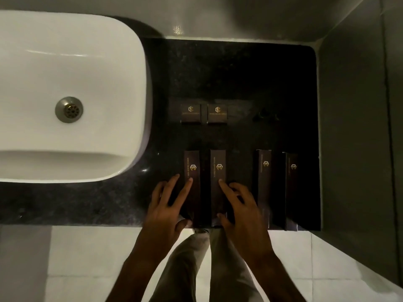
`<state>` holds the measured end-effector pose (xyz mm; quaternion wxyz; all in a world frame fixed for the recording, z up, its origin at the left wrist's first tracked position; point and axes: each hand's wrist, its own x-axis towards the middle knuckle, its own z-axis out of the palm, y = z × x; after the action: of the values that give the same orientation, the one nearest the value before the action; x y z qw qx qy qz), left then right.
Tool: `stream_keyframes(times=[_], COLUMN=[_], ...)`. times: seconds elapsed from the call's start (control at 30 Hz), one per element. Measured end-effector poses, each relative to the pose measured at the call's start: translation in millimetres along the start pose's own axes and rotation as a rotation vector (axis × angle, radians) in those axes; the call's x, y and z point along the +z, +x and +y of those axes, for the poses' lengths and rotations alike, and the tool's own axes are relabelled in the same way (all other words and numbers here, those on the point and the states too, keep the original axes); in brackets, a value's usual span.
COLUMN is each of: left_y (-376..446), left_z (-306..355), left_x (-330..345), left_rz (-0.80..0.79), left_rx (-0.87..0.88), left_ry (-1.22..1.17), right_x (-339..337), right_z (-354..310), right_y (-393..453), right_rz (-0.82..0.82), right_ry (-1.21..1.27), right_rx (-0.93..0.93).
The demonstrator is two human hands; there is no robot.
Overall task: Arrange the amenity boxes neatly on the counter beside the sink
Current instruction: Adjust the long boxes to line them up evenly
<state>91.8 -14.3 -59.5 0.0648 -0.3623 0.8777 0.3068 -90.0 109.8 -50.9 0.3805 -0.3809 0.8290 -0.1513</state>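
Note:
Several long dark amenity boxes with gold logos lie side by side near the front edge of the black counter (239, 73). My left hand (166, 205) rests on the leftmost long box (192, 164), fingers spread, thumb at its near end. My right hand (239, 205) lies on the second long box (218, 164), index finger on top, thumb at its near end. Two more long boxes (264, 171) (291, 177) lie further right, untouched. Two small square boxes (190, 113) (217, 114) sit in a row behind them.
A white basin (65, 62) with a metal drain (69, 109) takes up the left. Grey walls close the counter at the back and at the right (353, 127). A small dark object (265, 116) sits right of the square boxes. Pale floor tiles and my trouser legs show below.

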Motion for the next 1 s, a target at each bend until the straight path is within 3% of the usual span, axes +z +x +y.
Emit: stream_keyframes(times=[0.8,0.9,1.0], left_y=[1.1,0.3,0.6], left_z=[-5.2,6.6,50.6], left_x=[2.4,-12.5,-25.8], left_rz=[0.075,0.099,0.172], left_rx=[0.043,-0.131,-0.192], left_ry=[-0.027,-0.136,-0.226], right_x=[-5.3,-37.1,-79.8], right_z=[-2.0,-2.4,23.4], right_y=[-7.3,-24.3,-43.5], right_rz=[0.01,0.089,0.34], right_ry=[0.024,0.06,0.147], right_rx=[-0.063,-0.106,-0.036])
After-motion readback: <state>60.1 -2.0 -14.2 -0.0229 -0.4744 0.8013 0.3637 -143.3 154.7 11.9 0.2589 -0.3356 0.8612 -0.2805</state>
